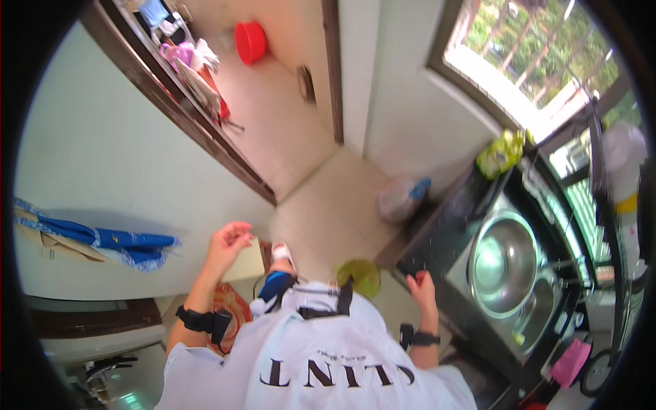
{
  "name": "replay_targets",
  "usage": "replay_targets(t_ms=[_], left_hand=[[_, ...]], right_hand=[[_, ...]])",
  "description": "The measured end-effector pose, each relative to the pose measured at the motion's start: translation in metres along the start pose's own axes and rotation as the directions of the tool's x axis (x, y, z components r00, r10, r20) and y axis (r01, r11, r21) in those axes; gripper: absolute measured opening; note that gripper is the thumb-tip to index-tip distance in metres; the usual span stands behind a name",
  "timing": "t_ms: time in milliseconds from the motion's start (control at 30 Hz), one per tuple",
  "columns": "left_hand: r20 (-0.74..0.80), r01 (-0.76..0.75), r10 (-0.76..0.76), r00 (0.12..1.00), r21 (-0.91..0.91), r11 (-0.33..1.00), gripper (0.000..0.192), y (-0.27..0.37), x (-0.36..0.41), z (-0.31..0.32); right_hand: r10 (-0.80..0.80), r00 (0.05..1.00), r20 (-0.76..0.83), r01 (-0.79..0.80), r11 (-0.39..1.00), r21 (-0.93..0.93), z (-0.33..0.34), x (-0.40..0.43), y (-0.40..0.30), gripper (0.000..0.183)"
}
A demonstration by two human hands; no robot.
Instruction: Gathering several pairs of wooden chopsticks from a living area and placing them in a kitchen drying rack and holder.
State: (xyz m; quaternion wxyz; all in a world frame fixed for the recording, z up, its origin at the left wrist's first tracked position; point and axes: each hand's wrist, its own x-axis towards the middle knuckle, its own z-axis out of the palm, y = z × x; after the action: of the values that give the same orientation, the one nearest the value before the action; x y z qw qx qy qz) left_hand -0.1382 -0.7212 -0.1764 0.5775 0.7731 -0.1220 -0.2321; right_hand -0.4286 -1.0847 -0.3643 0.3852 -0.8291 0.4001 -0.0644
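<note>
My left hand (230, 241) is raised on the left, fingers loosely bent, with nothing visible in them. Beside and below it shows a pale yellow flat-sided object (248, 264). My right hand (422, 288) hangs by the front edge of the dark countertop (435, 233). Its fingers curl inward, so whether they hold anything is hidden. Set in that counter is a stainless steel sink (505, 264) with a larger round bowl and a smaller one. A yellow-green round object (361, 278), perhaps a bin, is on the floor between my body and the counter.
A tied plastic bag (397, 199) sits on the floor by the counter's end. Ahead is a doorway with a dark frame (335, 72); a red tub (250, 43) is beyond it. Blue cloths (128, 243) hang on the left wall. A green packet (502, 154) rests at the counter's far corner.
</note>
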Motion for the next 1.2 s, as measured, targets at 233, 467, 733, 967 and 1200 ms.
replay_targets(t_ms=[233,467,733,967,1200], left_hand=[[0.116,-0.123,0.125,0.985,-0.024,0.992,0.020,0.032,0.115,-0.033],[0.127,-0.273,0.289,0.949,-0.128,0.953,0.022,0.082,0.286,-0.079],[-0.003,-0.265,0.288,0.958,-0.401,0.877,0.019,0.134,0.466,-0.109],[0.061,-0.389,0.472,0.880,-0.480,0.786,0.018,0.171,0.628,-0.121],[-0.034,-0.431,0.447,0.894,-0.339,0.836,0.019,0.197,0.768,-0.150]], right_hand=[[0.067,0.945,0.319,-0.086,0.995,0.046,-0.012,0.094,-0.142,0.028],[-0.335,0.858,0.390,0.195,0.914,0.355,0.075,0.227,-0.341,0.026],[-0.388,0.772,0.503,0.377,0.917,0.130,0.113,0.326,-0.457,0.027],[-0.085,0.952,0.293,0.046,0.990,0.135,0.054,0.401,-0.437,0.020],[-0.136,0.973,0.185,0.060,0.929,0.365,0.038,0.494,-0.536,0.020]])
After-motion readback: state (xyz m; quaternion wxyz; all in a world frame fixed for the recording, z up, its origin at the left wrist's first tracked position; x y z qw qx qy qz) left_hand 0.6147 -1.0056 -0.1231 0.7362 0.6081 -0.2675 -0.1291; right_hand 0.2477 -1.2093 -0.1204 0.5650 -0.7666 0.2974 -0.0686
